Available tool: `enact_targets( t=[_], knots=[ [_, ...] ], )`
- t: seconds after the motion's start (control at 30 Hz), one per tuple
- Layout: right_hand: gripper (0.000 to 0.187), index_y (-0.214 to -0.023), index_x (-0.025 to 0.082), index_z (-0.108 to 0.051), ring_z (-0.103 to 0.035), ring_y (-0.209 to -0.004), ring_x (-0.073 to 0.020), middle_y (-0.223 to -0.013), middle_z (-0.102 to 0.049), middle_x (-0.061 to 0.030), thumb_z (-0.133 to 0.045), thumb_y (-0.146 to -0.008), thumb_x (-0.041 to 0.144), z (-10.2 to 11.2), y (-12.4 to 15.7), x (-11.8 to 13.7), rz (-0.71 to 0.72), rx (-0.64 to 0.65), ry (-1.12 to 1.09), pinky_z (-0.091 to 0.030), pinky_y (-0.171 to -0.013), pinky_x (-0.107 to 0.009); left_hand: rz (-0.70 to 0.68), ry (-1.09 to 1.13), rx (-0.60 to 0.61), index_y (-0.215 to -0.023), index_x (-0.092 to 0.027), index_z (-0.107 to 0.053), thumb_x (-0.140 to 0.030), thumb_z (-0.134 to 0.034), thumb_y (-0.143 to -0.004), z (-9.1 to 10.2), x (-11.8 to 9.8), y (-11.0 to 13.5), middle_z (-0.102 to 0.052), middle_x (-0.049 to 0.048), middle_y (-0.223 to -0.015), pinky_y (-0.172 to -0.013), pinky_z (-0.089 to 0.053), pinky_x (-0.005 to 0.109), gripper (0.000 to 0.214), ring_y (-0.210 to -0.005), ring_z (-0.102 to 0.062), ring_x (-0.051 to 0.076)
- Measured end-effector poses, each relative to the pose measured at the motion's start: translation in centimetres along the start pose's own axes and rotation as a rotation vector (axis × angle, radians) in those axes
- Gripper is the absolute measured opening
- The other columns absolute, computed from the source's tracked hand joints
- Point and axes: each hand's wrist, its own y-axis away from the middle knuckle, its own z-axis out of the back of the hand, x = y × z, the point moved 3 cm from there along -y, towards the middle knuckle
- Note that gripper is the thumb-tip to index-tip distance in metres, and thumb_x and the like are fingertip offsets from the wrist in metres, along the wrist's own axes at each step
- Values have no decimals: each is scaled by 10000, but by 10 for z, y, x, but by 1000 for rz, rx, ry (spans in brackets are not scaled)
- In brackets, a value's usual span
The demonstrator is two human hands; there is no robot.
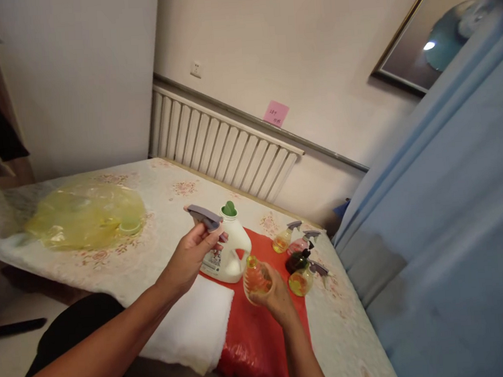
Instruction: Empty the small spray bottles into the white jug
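Observation:
My left hand is closed around a grey trigger spray head, lifted in front of a white jug whose open neck shows a green spout. In my right hand is a clear ribbed spray bottle, its top uncovered and pale yellow-green at the neck. Bottle and spray head are apart. Beyond my right hand stand several small bottles on a red sheet: a yellowish spray bottle, a pinkish one, a dark bottle and another yellowish one.
A folded white towel lies at the near side of the table. On the left of the floral tablecloth rest a yellow plastic bag and a green-rimmed round lid. A radiator runs behind; a blue curtain hangs at right.

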Motion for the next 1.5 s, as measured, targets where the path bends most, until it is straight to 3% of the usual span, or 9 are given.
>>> enact_targets(
  t=[0.2,0.37,0.5,0.63,0.9,1.17,1.5],
  knots=[
    [716,-1255,205,-584,-638,-1074,-278,-1149,-659,-74,-756,-560,192,-6,26,-16,-95,12,-103,-509,-955,-418,-52,-44,46,-1071,-172,-635,-478,-662,-846,-30,-8,-4,-657,24,-901,-736,-456,273,381,-821,-578,160],
    [755,-1251,204,-592,-635,-1086,-272,-1156,-660,-68,-787,-523,165,-4,34,-22,-122,-11,-137,-506,-965,-394,-61,-78,60,-1071,-177,-629,-478,-658,-848,-42,-15,-3,-658,18,-886,-738,-450,274,376,-799,-580,155],
    [770,-1241,227,-596,-629,-1110,-270,-1183,-658,-61,-790,-500,138,-4,36,-19,-147,-13,-237,-506,-971,-386,-11,-134,103,-1032,-176,-636,-498,-662,-830,-46,-4,-2,-671,23,-883,-739,-445,281,381,-798,-586,168],
    [724,-1209,236,-612,-651,-1070,-263,-1163,-671,-55,-771,-512,121,-6,36,-4,-135,13,-358,-527,-936,-378,76,-137,186,-1043,-177,-629,-488,-659,-829,-49,23,2,-661,18,-880,-754,-445,285,378,-817,-590,178],
    [675,-1166,241,-647,-674,-999,-265,-1093,-703,-33,-776,-510,147,-3,36,18,-135,19,-347,-545,-881,-383,132,-191,351,-892,-182,-661,-458,-664,-813,-53,64,20,-656,43,-1073,-887,-447,328,287,-1021,-570,245],
    [698,-1180,247,-642,-678,-965,-265,-1051,-717,-27,-791,-503,168,-9,40,11,-149,15,-333,-554,-848,-383,151,-214,388,-1006,-181,-669,-462,-629,-849,-50,68,22,-661,38,-961,-923,-438,372,325,-982,-578,248],
    [725,-1205,236,-633,-669,-991,-261,-1075,-710,-31,-800,-501,177,-9,44,11,-141,12,-326,-552,-863,-368,153,-223,430,-1113,-202,-658,-463,-597,-874,-52,63,23,-676,35,-1046,-935,-427,355,359,-1027,-578,260]
  ],
)
